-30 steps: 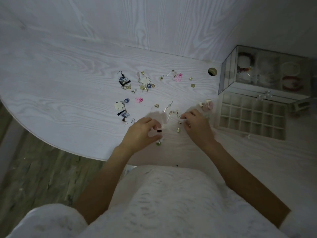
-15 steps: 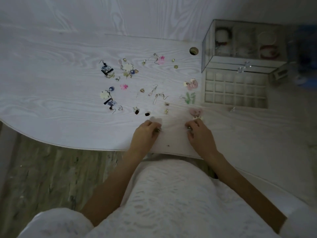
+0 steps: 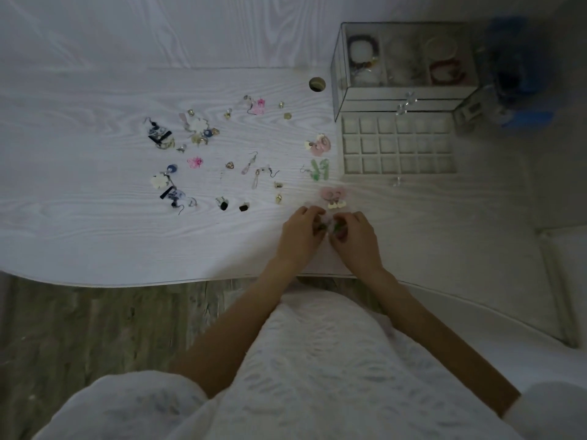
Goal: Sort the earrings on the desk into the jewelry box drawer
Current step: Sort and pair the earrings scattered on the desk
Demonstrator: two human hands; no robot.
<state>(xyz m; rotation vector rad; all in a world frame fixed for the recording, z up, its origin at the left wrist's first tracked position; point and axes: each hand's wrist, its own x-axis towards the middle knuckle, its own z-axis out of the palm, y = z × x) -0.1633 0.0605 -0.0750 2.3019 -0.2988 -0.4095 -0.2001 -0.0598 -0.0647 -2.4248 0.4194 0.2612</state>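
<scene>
Earrings of many small kinds are lying scattered over the white wood-grain desk [image 3: 79, 192]: a blue-and-white dangling pair with black bars [image 3: 158, 136] towards the left, a pink flower piece [image 3: 194, 162] near the middle, two clear drop earrings on hooks [image 3: 254, 173], a pale green pair [image 3: 319, 169] and a pink heart-shaped pair [image 3: 333, 195] lying nearer the box. The clear glass jewelry box [image 3: 403, 61] is standing at the back right, holding bracelets in its top section, and its pale gridded drawer [image 3: 398, 147] is sitting pulled out in front of it, just right of the green pair.

Near the front edge of the desk, both hands are working close together, almost touching, just below the pink hearts. The left hand [image 3: 300, 238] is curling its fingers in and pinching a small dark green piece [image 3: 321, 229]. The right hand [image 3: 357, 238] is likewise pinching a small greenish piece [image 3: 337, 228] between curled fingertips. Whether these pieces are earrings is too small to tell. White textured fabric is covering the person's lap.
</scene>
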